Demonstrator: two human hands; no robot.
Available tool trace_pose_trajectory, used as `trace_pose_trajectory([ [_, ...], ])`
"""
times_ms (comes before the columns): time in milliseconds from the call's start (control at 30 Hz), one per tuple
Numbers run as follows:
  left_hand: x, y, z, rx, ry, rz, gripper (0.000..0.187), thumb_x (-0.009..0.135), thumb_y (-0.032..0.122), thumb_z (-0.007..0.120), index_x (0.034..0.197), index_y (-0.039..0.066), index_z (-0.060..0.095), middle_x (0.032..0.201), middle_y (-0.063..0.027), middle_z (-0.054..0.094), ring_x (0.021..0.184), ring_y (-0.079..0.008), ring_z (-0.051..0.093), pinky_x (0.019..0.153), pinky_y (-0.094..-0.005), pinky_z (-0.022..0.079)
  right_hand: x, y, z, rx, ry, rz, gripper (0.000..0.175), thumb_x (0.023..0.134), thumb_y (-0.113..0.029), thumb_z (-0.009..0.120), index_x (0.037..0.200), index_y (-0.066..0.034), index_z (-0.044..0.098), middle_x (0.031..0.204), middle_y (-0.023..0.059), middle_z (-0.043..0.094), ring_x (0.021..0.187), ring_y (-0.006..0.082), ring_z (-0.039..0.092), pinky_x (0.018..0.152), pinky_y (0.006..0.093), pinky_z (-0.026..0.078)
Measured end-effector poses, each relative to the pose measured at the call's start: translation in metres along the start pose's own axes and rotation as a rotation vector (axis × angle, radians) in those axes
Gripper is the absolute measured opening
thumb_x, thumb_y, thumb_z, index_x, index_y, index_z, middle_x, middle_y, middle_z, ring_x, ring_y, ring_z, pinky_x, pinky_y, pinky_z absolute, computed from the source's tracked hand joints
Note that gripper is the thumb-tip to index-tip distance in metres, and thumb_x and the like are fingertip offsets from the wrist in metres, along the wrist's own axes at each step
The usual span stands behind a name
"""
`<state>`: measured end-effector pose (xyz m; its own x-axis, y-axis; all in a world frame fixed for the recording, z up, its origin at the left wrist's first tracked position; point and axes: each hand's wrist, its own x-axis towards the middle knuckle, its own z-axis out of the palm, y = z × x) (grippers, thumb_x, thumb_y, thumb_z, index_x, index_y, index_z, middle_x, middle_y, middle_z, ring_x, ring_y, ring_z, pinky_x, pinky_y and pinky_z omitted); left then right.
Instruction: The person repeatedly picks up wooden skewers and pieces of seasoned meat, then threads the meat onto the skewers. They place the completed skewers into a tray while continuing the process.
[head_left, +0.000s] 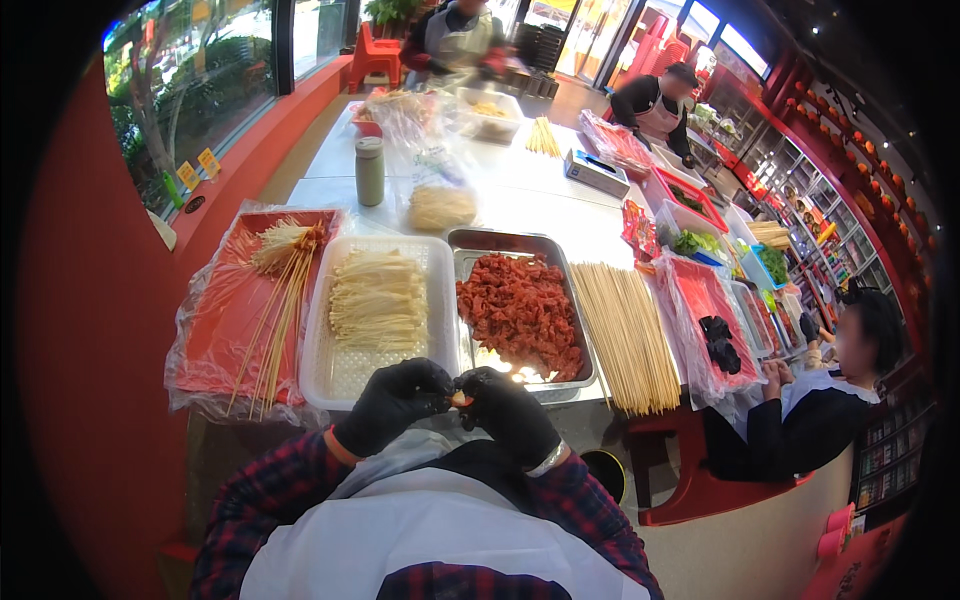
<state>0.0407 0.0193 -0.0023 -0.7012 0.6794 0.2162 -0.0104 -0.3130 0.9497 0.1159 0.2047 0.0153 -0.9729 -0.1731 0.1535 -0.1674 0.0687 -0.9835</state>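
My left hand (397, 405) and my right hand (516, 414), both in black gloves, meet at the table's near edge. Their fingertips pinch a small piece of red meat with something pale in it (460, 400); the fingers hide most of it. Just beyond my left hand, a white perforated basket (373, 376) holds enoki mushrooms (379, 300). Sliced red meat (521, 315) fills much of a steel tray (568, 262) beyond my right hand. Bamboo skewers (626, 337) lie side by side to its right. Skewers with enoki on their ends (283, 251) rest in a plastic-covered red tray (221, 330).
A green bottle (369, 172) and bagged enoki (442, 206) stand farther back on the white table (517, 206). Black gloves (720, 345) lie on a wrapped red tray (694, 289). One person (795, 420) sits at right; two others work at the far end.
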Motion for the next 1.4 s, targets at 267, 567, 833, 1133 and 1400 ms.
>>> trace_pose_trajectory([
  [267, 0.002, 0.005, 0.0, 0.105, -0.053, 0.055, 0.02, 0.073, -0.011, 0.066, 0.088, 0.001, 0.06, 0.091, -0.0053, 0.059, 0.087, -0.0133, 0.058, 0.079, -0.0254, 0.048, 0.0, 0.015, -0.006, 0.51, -0.037, 0.332, 0.02, 0.085, -0.011, 0.059, 0.102, -0.0004, 0.057, 0.09, 0.0043, 0.055, 0.075, 0.0109, 0.055, 0.065, 0.0238, 0.046],
  [567, 0.001, 0.014, -0.003, 0.41, -0.103, 0.233, 0.018, 0.07, -0.007, 0.069, 0.084, 0.002, 0.062, 0.087, -0.0086, 0.061, 0.083, -0.021, 0.061, 0.075, -0.0291, 0.048, -0.002, 0.021, -0.015, 0.457, -0.09, 0.35, 0.031, 0.075, -0.001, 0.068, 0.103, 0.0035, 0.056, 0.098, 0.008, 0.052, 0.078, 0.0131, 0.058, 0.071, 0.0242, 0.05],
  [833, -0.003, 0.013, 0.0, 0.492, -0.257, 0.26, 0.019, 0.073, -0.003, 0.068, 0.089, 0.003, 0.061, 0.086, -0.0118, 0.063, 0.079, -0.0243, 0.063, 0.07, -0.0306, 0.049, 0.013, 0.003, -0.013, 0.394, 0.022, 0.373, 0.018, 0.075, 0.005, 0.062, 0.092, -0.0002, 0.059, 0.083, 0.0036, 0.06, 0.073, 0.011, 0.06, 0.067, 0.0252, 0.051],
  [1133, 0.006, -0.004, -0.008, 0.535, -0.034, -0.027, 0.019, 0.076, 0.006, 0.068, 0.093, 0.001, 0.058, 0.077, -0.0075, 0.059, 0.073, -0.0121, 0.057, 0.066, -0.0291, 0.048, 0.013, -0.011, 0.017, -0.668, 0.12, -0.399, 0.031, 0.072, -0.009, 0.065, 0.102, -0.0055, 0.06, 0.077, 0.0107, 0.059, 0.068, 0.0302, 0.057, 0.063, 0.038, 0.047],
  [1400, 0.009, -0.008, -0.008, 0.219, -0.055, -0.242, 0.016, 0.082, 0.003, 0.06, 0.097, -0.002, 0.063, 0.084, -0.0064, 0.063, 0.08, -0.0117, 0.058, 0.073, -0.0263, 0.048, 0.005, -0.015, 0.008, -1.035, -0.044, -0.576, 0.045, 0.076, -0.023, 0.062, 0.113, -0.0002, 0.054, 0.086, 0.0116, 0.057, 0.072, 0.0259, 0.056, 0.064, 0.0358, 0.042],
])
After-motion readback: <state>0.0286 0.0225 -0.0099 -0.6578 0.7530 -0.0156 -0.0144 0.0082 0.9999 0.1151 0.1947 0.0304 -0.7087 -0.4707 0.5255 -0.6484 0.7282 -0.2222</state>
